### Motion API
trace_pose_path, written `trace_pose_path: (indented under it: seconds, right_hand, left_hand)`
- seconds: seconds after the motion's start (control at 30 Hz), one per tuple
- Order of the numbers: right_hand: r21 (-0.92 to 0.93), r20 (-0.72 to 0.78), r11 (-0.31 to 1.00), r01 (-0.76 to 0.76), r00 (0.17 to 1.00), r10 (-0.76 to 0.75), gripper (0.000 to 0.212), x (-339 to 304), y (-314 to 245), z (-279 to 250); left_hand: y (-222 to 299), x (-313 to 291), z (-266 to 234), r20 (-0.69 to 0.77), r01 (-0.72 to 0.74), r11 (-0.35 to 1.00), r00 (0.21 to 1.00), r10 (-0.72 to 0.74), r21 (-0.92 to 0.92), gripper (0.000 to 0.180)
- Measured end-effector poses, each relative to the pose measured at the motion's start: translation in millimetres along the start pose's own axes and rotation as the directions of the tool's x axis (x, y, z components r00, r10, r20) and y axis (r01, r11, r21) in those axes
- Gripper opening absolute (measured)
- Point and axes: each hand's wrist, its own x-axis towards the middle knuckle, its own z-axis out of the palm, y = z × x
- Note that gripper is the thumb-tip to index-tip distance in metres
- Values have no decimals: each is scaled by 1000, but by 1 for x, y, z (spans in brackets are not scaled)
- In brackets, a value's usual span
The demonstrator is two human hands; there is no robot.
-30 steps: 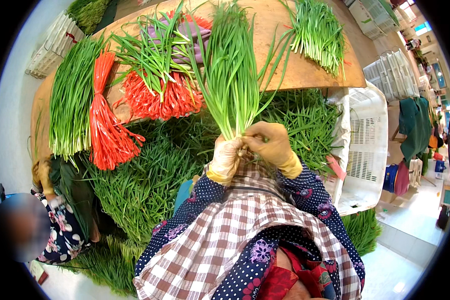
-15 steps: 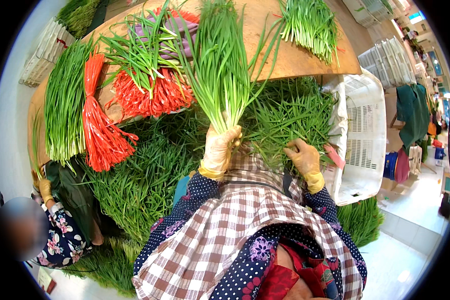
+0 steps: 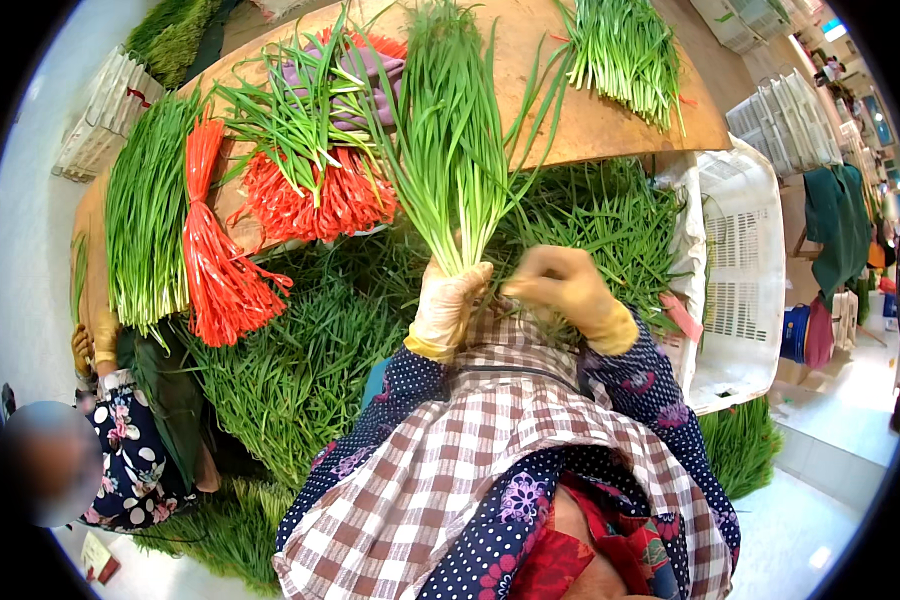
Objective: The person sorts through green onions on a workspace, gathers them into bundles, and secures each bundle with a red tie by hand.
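The left hand [image 3: 448,308], gloved, is closed around the pale stem ends of a leafy bunch [image 3: 457,150], which rises from the fist with its leaves spread in front of the table. The right hand [image 3: 568,292], also gloved, is just beside it, fingers bent and blurred; whether it grips anything I cannot tell.

Below the hands and out to both sides lies a heap [image 3: 300,340] of loose greens; what bears it is hidden. At its right edge is a white liner [image 3: 688,235], and beside that a white crate [image 3: 738,265], its slotted wall in view, with a pink strip [image 3: 680,316] near its left side.

On the table [image 3: 540,70], a bunch lies at each end, with red ties [image 3: 220,260] beside the left one and more under loose stalks.

Farther out, white crates are stacked at left [image 3: 110,115] and right [image 3: 785,125]; their contents are too small to tell. A co-worker's gloved hand [image 3: 83,350] is at the far left.
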Motion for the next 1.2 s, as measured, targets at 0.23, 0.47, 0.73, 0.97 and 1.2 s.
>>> trace_pose_path:
  seconds: [0.23, 0.47, 0.73, 0.97, 1.2]
  right_hand:
    - [-570, -457, 729, -379, 884, 102, 63, -23, 62, -47]
    - [-117, -273, 977, -177, 952, 140, 30, 50, 76, -23]
    - [-87, -534, 758, -647, 672, 513, 32, -59, 148, -65]
    - [115, -502, 992, -44, 860, 96, 72, -19, 40, -32]
    - [618, -82, 786, -10, 994, 78, 47, 48, 40, 7]
  left_hand:
    - [2, 5, -5, 51, 85, 984, 996, -78, -156, 34]
    - [11, 17, 3, 98, 238, 963, 969, -226, -127, 29]
    - [18, 13, 21, 353, 407, 793, 899, -260, -453, 36]
    - [10, 8, 30, 219, 366, 906, 922, -320, -215, 32]
    - [-2, -16, 29, 178, 552, 806, 789, -587, 211, 19]
